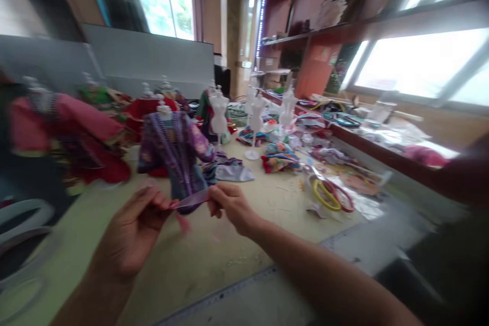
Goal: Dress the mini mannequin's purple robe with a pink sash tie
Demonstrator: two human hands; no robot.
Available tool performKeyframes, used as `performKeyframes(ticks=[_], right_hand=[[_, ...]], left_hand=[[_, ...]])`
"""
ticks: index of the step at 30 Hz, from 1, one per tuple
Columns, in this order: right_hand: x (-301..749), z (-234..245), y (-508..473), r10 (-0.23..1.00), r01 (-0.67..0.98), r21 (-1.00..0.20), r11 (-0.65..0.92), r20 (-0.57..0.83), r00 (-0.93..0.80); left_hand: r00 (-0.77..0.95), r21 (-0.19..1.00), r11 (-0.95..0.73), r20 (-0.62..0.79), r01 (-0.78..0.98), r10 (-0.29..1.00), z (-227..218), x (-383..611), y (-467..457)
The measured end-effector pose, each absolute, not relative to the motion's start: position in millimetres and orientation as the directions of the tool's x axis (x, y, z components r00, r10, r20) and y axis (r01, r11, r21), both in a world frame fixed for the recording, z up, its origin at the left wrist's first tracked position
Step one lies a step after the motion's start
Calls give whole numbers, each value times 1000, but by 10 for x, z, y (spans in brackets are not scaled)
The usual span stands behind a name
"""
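Observation:
Between my two hands a thin pinkish ribbon (193, 198) is stretched above the table, in front of a small dress form in a purple patterned robe (171, 150). My left hand (139, 219) pinches the ribbon's left end, and a pink tail hangs blurred below the fingers. The other end is gripped by my right hand (231, 204), thumb against curled fingers. Behind the hands, a grey and patterned cloth piece (233, 170) lies flat on the table. Motion blurs the fine detail of the ribbon.
Scissors with yellow and red handles (326, 194) lie to the right. Bare white mini dress forms (219, 112) stand behind, near folded colourful cloth (280, 158). At left stands a form in a pink and red robe (69, 132). A ruler strip (244, 282) runs along the table's front edge.

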State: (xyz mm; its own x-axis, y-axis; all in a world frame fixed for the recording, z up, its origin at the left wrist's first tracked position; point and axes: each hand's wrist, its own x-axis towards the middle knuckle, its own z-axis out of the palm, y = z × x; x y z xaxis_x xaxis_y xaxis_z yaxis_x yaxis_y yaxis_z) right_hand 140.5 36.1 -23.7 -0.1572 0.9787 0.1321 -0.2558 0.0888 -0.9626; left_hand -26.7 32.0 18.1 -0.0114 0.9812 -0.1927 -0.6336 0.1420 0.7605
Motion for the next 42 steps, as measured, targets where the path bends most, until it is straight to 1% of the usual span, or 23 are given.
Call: performKeyframes(ticks=[1,2,7,11,13,17,22,28,35,42], right_hand=[[1408,-241,360,982,-237,-966,104,137,-127],[1411,-245,362,984,-214,-970,114,140,-111],[1429,-228,371,991,-194,-977,91,108,-78],[1448,-195,363,987,-207,-974,92,117,-113],[1452,-190,365,984,-229,-969,95,127,-127],[1450,-180,368,984,-247,-964,98,131,-120],[1446,-150,366,979,-268,-957,111,152,-135],[1474,-100,369,971,-281,-950,133,181,-153],[1509,-56,479,984,-264,-956,127,156,-91],[1534,62,403,990,-254,-964,73,100,-95]], left_hand=[[0,758,99,-129,-645,992,146,-283,343],[5,754,89,-114,-651,994,111,-305,368],[-60,751,30,-92,-659,994,11,-432,459],[-53,747,-8,-37,-665,998,24,-478,469],[-81,753,-38,-20,-657,997,27,-505,478],[-147,757,-60,-48,-651,988,25,-558,503],[-126,743,-57,-38,-667,991,31,-569,513],[-110,716,-19,-80,-698,991,-2,-564,561],[-66,733,0,-61,-681,996,121,-559,646],[-104,753,-5,-84,-658,991,164,-610,636]])
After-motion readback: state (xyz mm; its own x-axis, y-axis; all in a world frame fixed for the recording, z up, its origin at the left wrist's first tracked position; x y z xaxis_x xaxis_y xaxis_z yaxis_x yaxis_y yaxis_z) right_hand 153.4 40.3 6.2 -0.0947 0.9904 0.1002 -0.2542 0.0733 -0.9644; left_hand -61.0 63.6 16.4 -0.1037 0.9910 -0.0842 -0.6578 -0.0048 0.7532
